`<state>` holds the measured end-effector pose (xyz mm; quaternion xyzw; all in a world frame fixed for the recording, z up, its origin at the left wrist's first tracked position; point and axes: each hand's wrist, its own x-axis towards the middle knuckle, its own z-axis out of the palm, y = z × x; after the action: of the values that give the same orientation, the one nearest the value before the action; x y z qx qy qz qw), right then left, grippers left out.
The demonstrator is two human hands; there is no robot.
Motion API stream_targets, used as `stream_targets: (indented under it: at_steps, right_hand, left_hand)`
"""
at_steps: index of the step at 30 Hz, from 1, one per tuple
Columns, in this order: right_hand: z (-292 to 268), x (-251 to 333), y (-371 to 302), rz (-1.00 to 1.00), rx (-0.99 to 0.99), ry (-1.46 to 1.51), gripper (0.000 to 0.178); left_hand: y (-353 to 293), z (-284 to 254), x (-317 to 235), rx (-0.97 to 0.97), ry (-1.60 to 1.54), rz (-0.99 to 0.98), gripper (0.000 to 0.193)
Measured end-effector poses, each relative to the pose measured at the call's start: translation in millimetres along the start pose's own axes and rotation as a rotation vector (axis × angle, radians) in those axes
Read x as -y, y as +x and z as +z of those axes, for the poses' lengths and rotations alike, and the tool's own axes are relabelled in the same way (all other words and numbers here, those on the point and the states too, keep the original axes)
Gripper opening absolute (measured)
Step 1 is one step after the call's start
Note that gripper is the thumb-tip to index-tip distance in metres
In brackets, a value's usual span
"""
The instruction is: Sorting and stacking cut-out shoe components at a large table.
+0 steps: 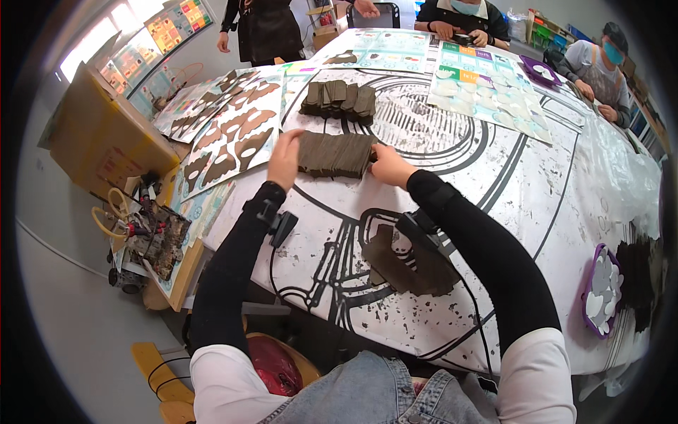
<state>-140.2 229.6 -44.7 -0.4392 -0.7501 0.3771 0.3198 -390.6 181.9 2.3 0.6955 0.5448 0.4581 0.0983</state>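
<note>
A long row of thin dark-brown pieces, packed tightly on edge, lies on the patterned white tabletop. At its left end my left hand presses with the fingers bent round the edge. My right hand grips the opposite end, its fingertips partly hidden. Just beyond is a second, less even bundle of similar brown pieces, touched by neither hand. Nearer me, flat brown pieces lie loosely overlapped, partly covered by the device on my right wrist.
Sheets with brown shapes lie at the left beside a cardboard box and a cluttered tool stand. A purple tray holds white pieces at the right, near clear plastic. Several people are around the far side. Cables hang from my wrists.
</note>
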Motion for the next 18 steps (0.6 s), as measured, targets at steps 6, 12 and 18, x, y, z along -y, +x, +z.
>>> stream_targets:
  at_steps: [6,12,18]
  right_hand:
    - [-18.0,-12.1,8.6,0.115,0.111,0.163,0.047]
    - [-18.1,14.5,4.3,0.217,0.267,0.089,0.050]
    - [-26.2,14.2,1.5,0.251,0.260,0.115,0.049]
  left_hand:
    - [-25.4,-27.1,3.6,0.653,-0.382,-0.508,0.029]
    - [-20.3,-28.7,13.8,0.557,-0.289,-0.437,0.034]
    - [-21.3,-16.8,11.9,0.478,-0.329,-0.325,0.037]
